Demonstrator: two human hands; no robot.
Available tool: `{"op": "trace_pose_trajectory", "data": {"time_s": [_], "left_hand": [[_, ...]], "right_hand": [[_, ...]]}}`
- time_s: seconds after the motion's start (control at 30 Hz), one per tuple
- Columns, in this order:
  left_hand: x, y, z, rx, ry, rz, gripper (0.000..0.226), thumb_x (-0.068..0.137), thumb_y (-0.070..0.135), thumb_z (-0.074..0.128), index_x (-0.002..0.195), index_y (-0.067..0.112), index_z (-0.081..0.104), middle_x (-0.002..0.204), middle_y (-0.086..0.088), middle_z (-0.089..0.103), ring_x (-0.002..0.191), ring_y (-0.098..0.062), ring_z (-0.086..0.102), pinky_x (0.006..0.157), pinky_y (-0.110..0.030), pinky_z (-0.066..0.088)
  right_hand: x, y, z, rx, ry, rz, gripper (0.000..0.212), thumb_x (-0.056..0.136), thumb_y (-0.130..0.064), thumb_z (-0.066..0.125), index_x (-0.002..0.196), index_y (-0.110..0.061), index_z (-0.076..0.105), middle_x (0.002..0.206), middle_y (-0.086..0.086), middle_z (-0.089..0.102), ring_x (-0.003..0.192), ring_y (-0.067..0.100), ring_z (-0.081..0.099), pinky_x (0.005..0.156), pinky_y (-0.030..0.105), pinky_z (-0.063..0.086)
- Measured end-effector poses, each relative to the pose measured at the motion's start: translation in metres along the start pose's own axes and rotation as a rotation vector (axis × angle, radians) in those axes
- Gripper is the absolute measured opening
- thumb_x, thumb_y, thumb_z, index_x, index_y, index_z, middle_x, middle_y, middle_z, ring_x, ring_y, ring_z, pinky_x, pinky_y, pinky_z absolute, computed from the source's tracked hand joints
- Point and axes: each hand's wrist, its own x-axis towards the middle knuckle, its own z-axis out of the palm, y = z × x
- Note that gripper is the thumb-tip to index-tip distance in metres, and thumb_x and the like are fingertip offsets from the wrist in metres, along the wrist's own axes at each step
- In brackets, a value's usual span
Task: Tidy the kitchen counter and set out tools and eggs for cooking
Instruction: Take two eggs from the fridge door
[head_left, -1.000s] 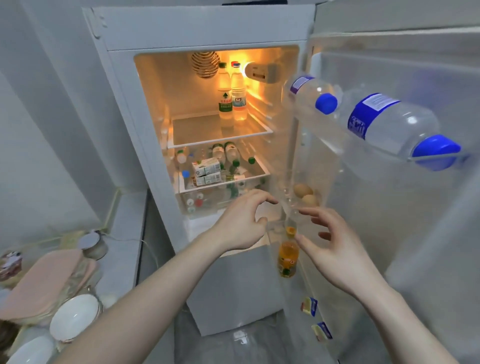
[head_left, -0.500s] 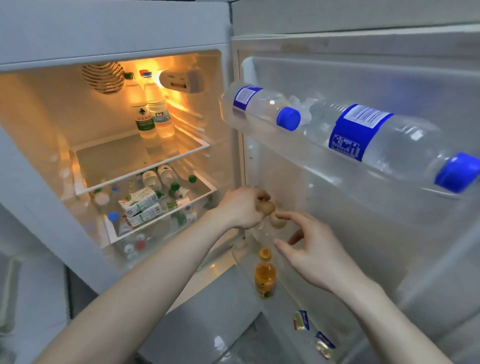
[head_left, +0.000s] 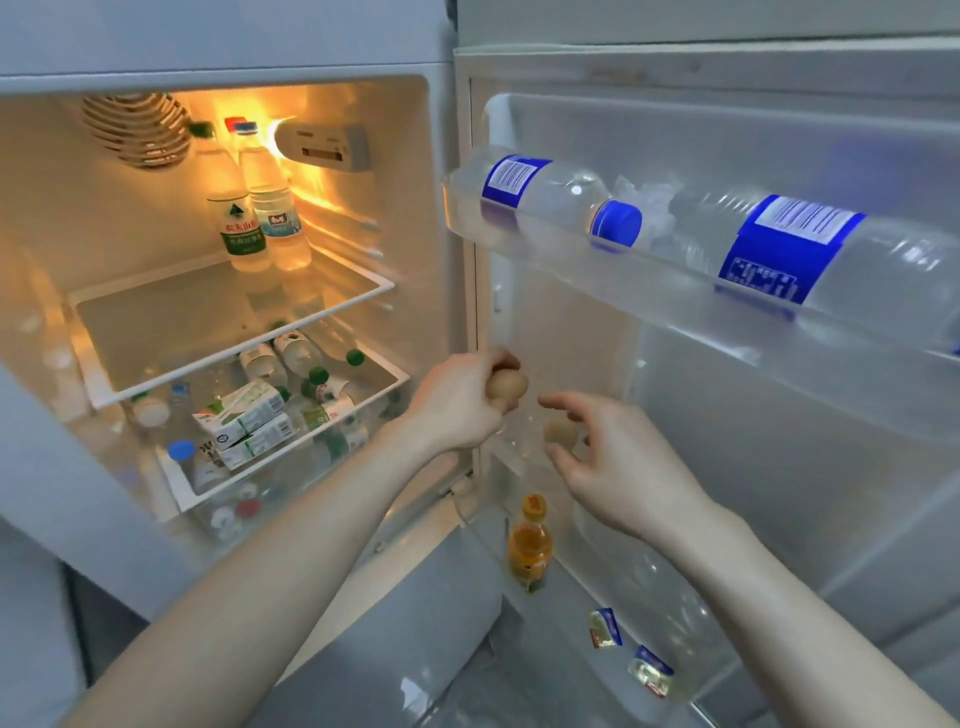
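Two eggs in play at the open fridge door: brown egg pinched in left hand, pale egg down at five o'clock of it in the door shelf. Light, smooth, thin-shelled by the look; best cradled around the wide middle, never squeezed. Left grip curled snug around its egg; right hand half spread, fingertips arched above, thumb beside the pale egg, contact unclear.
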Motion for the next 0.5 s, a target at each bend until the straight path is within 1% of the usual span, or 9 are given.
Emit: {"op": "trace_pose_trajectory", "data": {"time_s": [0.07,0.2,0.3,0.5], "left_hand": [[-0.013,-0.005,-0.012,-0.025,0.042,-0.023,0.041,0.083,0.035,0.074,0.122,0.034,0.060,0.118,0.005,0.070,0.107,-0.022,0.065,0.090,-0.040,0.054],[-0.041,-0.013,-0.031,-0.085,0.074,-0.027,0.037,0.086,0.033,0.076,0.120,0.032,0.062,0.114,0.008,0.068,0.103,-0.017,0.062,0.089,-0.037,0.052],[-0.061,-0.020,-0.041,-0.122,0.095,-0.040,0.035,0.087,0.033,0.076,0.118,0.034,0.062,0.110,0.014,0.066,0.101,-0.014,0.060,0.087,-0.036,0.050],[-0.087,-0.032,-0.048,-0.181,0.120,-0.070,0.032,0.087,0.032,0.076,0.115,0.037,0.061,0.109,0.017,0.066,0.101,-0.009,0.059,0.090,-0.037,0.051]], "right_hand": [[0.011,-0.010,0.004,-0.071,-0.044,-0.017,0.048,0.092,-0.018,0.061,0.139,-0.023,0.058,0.133,0.002,0.066,0.125,0.023,0.057,0.101,0.032,0.045],[0.032,-0.022,0.009,-0.215,-0.213,0.060,0.052,0.089,-0.006,0.059,0.138,-0.023,0.058,0.132,0.010,0.064,0.119,0.031,0.061,0.096,0.039,0.052],[0.044,-0.026,0.015,-0.338,-0.311,0.101,0.051,0.086,0.005,0.058,0.133,-0.017,0.061,0.126,0.011,0.064,0.111,0.031,0.064,0.090,0.040,0.057],[0.053,-0.022,0.027,-0.408,-0.361,0.133,0.043,0.088,0.003,0.063,0.128,-0.014,0.064,0.120,0.009,0.066,0.105,0.027,0.066,0.090,0.037,0.057]]}}
